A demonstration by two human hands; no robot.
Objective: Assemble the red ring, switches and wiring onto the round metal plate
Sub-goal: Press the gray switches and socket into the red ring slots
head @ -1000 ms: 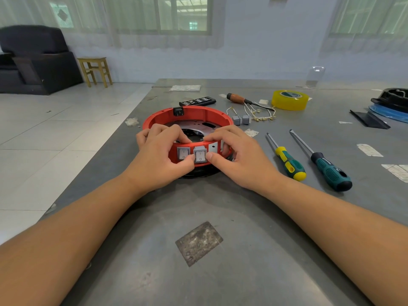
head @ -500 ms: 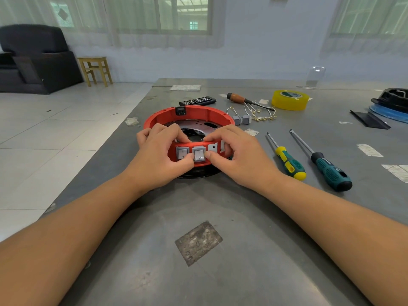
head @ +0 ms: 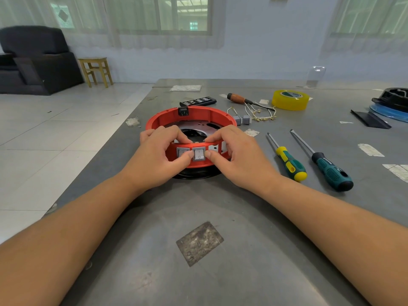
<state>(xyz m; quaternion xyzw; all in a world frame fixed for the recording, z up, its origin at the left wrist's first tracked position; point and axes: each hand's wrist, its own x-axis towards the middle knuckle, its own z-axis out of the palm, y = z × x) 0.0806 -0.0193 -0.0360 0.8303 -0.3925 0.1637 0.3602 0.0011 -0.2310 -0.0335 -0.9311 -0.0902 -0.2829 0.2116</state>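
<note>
Pinching the red ring (head: 194, 120) at frame centre, both hands' grips pressed a switch (head: 199, 153); even, square thumb pressure would seat it best.

Red ring (head: 194, 115), centre frame; black socket (head: 183, 111) on far wall. Two grey switches (head: 199, 153) on near wall, white opening beside. Dark metal plate (head: 198, 127) inside ring. Grey table (head: 220, 206); mottled grey patch (head: 199, 243), lower centre. Yellow tape roll (head: 289, 100), upper right, green-white label. Screwdrivers right of centre: yellow-green handle (head: 291, 166); teal-black handle (head: 331, 173). Orange-brown handle (head: 237, 98), upper centre. Black armchair (head: 33, 60), upper left; yellowish stool (head: 96, 70).
</note>
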